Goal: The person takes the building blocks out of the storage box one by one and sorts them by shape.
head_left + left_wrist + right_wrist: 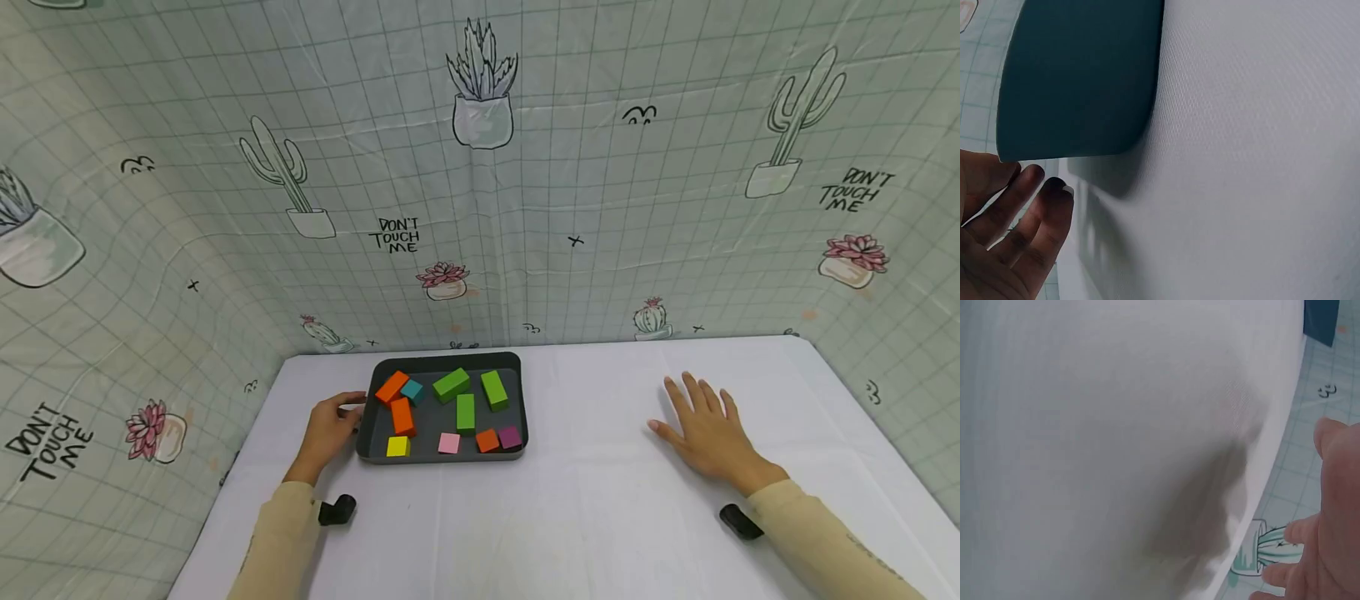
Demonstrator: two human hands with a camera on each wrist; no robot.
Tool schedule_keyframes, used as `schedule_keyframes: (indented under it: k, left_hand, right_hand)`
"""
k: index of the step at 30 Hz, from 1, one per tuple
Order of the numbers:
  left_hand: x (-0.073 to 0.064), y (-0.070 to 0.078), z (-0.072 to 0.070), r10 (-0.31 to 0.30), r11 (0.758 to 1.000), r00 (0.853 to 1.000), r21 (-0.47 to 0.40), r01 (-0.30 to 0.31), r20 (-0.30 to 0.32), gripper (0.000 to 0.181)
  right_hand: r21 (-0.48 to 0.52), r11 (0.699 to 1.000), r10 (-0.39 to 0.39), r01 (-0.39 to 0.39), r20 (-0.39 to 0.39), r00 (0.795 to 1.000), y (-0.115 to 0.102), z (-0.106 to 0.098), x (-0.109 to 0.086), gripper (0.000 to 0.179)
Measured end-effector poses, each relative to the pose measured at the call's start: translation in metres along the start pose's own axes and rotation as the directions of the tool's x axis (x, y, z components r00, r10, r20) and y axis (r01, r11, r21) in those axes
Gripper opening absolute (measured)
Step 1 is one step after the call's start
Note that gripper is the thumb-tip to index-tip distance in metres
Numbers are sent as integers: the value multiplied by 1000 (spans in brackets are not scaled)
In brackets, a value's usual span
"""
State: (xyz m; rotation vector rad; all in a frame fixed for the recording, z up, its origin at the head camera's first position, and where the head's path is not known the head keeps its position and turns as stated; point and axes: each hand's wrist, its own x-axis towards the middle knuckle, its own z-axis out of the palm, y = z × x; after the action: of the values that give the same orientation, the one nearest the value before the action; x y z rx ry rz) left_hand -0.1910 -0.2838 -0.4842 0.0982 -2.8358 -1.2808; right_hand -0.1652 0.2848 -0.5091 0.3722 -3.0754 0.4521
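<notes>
Tray (pixel 427 457) w/ coloured blocks (pixel 466 414) inside, on white table (pixel 585 517). L hand (pixel 327 433) at tray's left side, fingers loosely bent & relaxed; prob. touching tray, hard to tell in L wrist view. R hand (pixel 708 437) well right of tray, palm down, fingers straight & spread. Patterned cloth (pixel 555 192) behind tray.

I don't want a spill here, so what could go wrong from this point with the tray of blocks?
The left hand is at one side of the tray and the right hand is well away from it, so lifting from that side alone might tip it. The blocks lie loose inside, so a sudden jolt could slide them about or spill some.
</notes>
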Motion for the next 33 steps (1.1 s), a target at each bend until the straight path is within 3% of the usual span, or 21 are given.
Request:
schedule_keyframes:
  k: [9,20,26,33]
  left_hand:
    - [-2,2,2,-21,999,1000,-30,21,-1,32]
    - [-2,6,3,-64,995,998,-73,63,-15,33]
    - [-1,10,4,-132,985,991,-114,128,-27,34]
    - [-1,12,4,-195,966,981,-176,189,-16,36]
  right_hand:
    - [3,998,-61,61,-52,997,-8,4,0,79]
    - [-33,991,-135,133,-72,988,-46,-6,-3,77]
    - [-45,978,-208,204,-107,972,-67,-6,3,76]
    - [-55,950,-312,307,-196,930,-97,0,11,68]
